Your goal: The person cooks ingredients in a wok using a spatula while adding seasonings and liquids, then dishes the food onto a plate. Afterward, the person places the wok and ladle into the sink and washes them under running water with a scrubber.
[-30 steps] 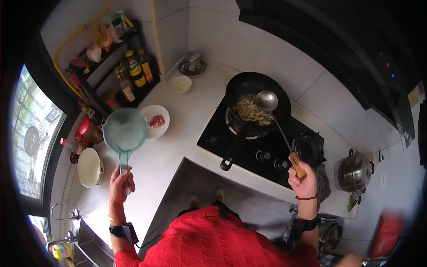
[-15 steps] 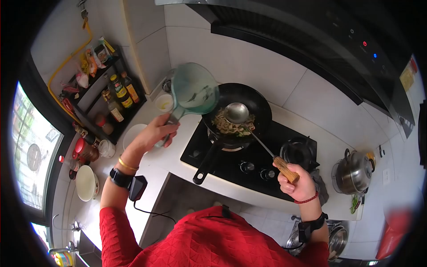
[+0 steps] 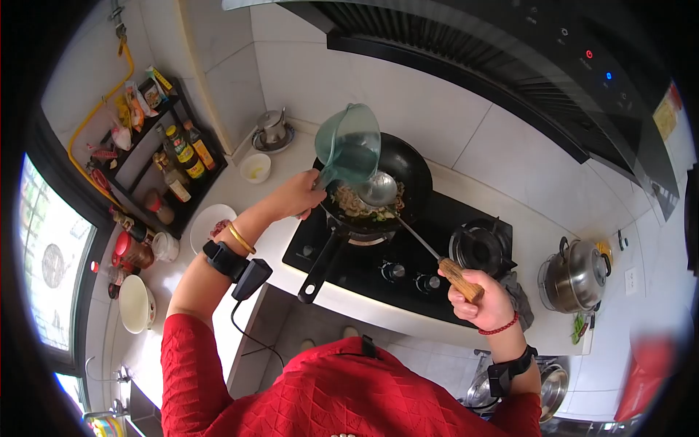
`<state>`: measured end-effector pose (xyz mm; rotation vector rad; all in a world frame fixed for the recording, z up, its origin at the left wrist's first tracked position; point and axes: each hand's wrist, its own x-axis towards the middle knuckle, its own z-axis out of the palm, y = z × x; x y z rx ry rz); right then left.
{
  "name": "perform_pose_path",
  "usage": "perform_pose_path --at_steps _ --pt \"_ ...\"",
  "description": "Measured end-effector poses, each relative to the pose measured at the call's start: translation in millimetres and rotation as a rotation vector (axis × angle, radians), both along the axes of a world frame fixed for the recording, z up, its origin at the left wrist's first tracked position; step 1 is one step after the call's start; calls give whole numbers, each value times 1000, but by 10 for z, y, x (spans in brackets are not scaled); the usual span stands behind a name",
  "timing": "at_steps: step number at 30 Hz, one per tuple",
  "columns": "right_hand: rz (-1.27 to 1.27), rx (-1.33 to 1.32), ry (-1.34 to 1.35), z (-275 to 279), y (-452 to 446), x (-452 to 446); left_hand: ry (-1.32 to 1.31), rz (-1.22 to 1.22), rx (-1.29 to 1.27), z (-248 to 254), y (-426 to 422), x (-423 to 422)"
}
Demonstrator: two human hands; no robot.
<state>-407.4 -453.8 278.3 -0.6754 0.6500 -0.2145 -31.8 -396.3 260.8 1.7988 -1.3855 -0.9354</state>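
Black round wok [image 3: 409,164]: the landmark here, set over the left burner of the black glass gas hob [image 3: 437,218], its long handle jutting past the hob's near edge.
Pale sliced food with green bits [image 3: 357,206]: inside the wok, spread across its bottom.
Translucent green plastic dipper [image 3: 351,138]: raised above the left part of the wok and tilted, holding what looks like clear liquid [image 3: 358,156]; no falling stream can be made out.
Left hand [image 3: 297,194]: fingers wrapped around the dipper's handle, just left of the wok; part of the grip is hidden.
Shiny steel ladle with a brown wooden handle [image 3: 378,191]: its bowl is in the wok, over the food; whether it touches the food is unclear.
Right hand [image 3: 486,300]: fingers clenched around the ladle's wooden handle, right of the wok and nearer the body.
White round dish [image 3: 200,234]: left of the wok on the white worktop [image 3: 171,284], with red meat [image 3: 220,226] in it.
Pouring step: judging by the tilt, liquid is being added to the food.
Next pour: calls for the dipper's lip inside the wok's rim, a steady further tilt, and the ladle ready for stirring.
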Motion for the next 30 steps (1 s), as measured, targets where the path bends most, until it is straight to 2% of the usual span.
perform_pose_path --at_steps 7,10,15,18,20,25,28,30 --pt "24 0 15 13 11 29 -188 1 -27 -18 18 45" --pt "44 -37 53 78 46 63 -175 32 -66 -37 80 117" --pt "129 -226 228 304 81 127 162 114 -80 47 369 240" --pt "95 -158 177 251 -11 332 332 175 -118 129 597 312" --pt "29 28 62 113 -185 567 425 238 -154 195 756 320" --pt "-107 -136 59 -87 -439 727 566 359 -225 201 1262 473" --pt "-149 -416 201 65 -296 548 566 398 -234 154 1590 543" --pt "-195 -514 292 83 -126 420 630 446 -250 68 1792 557"
